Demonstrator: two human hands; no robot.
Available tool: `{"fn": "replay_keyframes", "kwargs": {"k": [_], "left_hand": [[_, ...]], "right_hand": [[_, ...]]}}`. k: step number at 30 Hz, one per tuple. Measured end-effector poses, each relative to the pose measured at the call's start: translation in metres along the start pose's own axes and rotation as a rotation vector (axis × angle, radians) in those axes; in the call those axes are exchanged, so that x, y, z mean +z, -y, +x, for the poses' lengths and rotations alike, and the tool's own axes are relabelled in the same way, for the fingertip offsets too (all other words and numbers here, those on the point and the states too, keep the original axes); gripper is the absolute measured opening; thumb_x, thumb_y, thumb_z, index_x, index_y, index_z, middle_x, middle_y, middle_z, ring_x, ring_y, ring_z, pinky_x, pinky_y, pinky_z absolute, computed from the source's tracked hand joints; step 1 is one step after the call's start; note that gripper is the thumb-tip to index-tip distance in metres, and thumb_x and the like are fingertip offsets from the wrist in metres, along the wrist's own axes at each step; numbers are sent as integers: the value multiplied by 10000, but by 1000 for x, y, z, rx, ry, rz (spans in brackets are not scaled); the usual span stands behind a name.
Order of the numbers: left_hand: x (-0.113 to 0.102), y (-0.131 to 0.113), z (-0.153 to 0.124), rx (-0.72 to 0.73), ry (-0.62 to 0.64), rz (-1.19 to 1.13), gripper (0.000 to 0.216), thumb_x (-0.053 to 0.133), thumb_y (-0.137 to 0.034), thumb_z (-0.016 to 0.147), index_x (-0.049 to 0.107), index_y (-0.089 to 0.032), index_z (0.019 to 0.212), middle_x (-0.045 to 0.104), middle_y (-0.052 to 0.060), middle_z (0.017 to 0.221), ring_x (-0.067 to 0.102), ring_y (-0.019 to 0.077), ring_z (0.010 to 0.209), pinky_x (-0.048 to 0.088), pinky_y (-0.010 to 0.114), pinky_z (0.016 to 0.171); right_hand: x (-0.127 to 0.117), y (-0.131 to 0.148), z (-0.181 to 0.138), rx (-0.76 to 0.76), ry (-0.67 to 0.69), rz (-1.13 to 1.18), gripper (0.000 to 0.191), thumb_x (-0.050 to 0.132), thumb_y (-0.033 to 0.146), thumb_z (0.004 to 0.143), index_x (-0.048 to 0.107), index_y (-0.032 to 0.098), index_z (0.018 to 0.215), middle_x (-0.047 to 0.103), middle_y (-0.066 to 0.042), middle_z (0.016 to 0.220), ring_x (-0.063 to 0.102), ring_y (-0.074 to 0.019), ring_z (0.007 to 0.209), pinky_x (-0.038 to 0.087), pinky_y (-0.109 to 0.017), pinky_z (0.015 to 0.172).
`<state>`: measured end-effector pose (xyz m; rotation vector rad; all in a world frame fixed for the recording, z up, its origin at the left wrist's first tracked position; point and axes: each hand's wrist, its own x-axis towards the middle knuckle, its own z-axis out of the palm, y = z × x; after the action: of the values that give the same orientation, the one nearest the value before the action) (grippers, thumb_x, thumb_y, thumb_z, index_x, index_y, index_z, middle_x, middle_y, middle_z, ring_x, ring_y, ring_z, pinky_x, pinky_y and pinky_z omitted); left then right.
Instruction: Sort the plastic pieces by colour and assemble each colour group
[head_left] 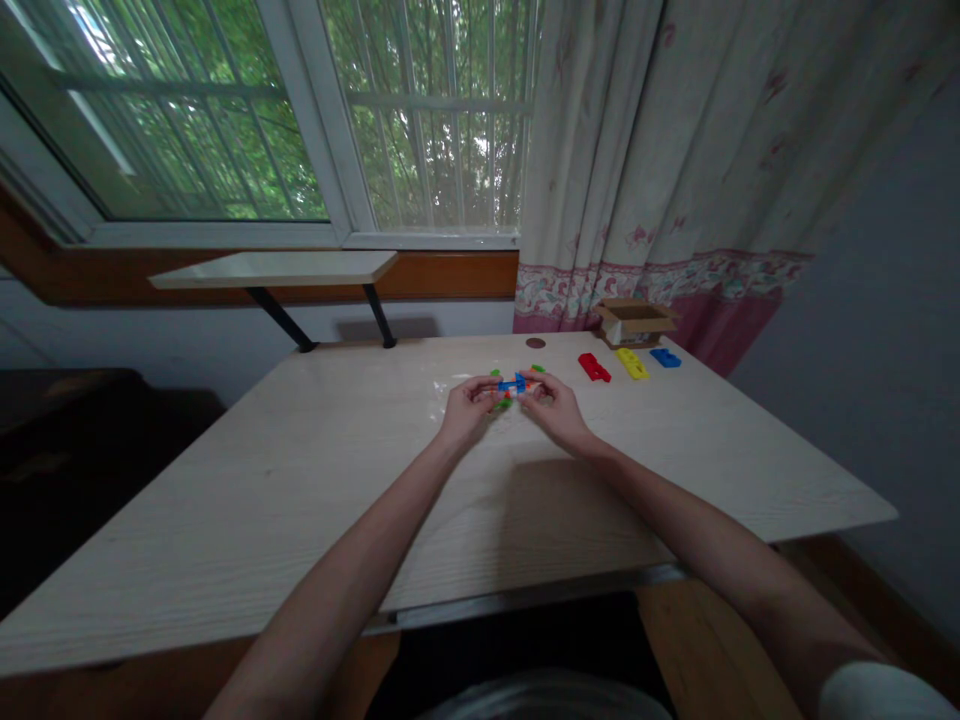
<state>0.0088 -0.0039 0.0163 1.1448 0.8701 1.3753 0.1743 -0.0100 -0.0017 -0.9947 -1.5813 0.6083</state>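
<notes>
Both my hands meet over the middle of the light wooden table (300, 480). My left hand (469, 408) and my right hand (555, 408) pinch from either side a small cluster of plastic pieces (513, 384), blue in the middle with green and red bits around it. The fingers of both hands are curled on it. A loose green piece (538, 369) lies just behind the cluster.
A red block (594, 367), a yellow block (632, 363) and a blue block (665, 357) lie in a row at the far right. Behind them stands an open cardboard box (634, 321). A small brown disc (535, 343) sits near the far edge. Window and curtain beyond.
</notes>
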Motion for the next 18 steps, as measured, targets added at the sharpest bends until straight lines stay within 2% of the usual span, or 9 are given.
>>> {"fn": "replay_keyframes", "kwargs": {"k": [8,13,18], "left_hand": [[-1,1,-2,0,19,11,378,819,-314,470,696,-138,780,659,45,654,544,111,539,376,217,464],[1,-1,-2,39,-5,26,372,824,-306,455,697,-141,763,665,46,691,543,105,548,406,224,489],[4,-8,-4,63,-19,42,349,822,-287,435,694,-141,725,669,47,703,550,110,563,442,240,522]], "right_hand": [[-1,6,0,9,3,5,382,644,299,723,635,206,1093,640,-38,865,512,-130,662,455,-301,700],[-1,6,0,18,12,23,381,638,290,726,622,203,1097,639,-40,879,530,-135,699,459,-310,723],[2,-2,2,49,24,154,388,662,321,709,618,195,1074,640,-46,897,573,-138,760,462,-293,716]]}}
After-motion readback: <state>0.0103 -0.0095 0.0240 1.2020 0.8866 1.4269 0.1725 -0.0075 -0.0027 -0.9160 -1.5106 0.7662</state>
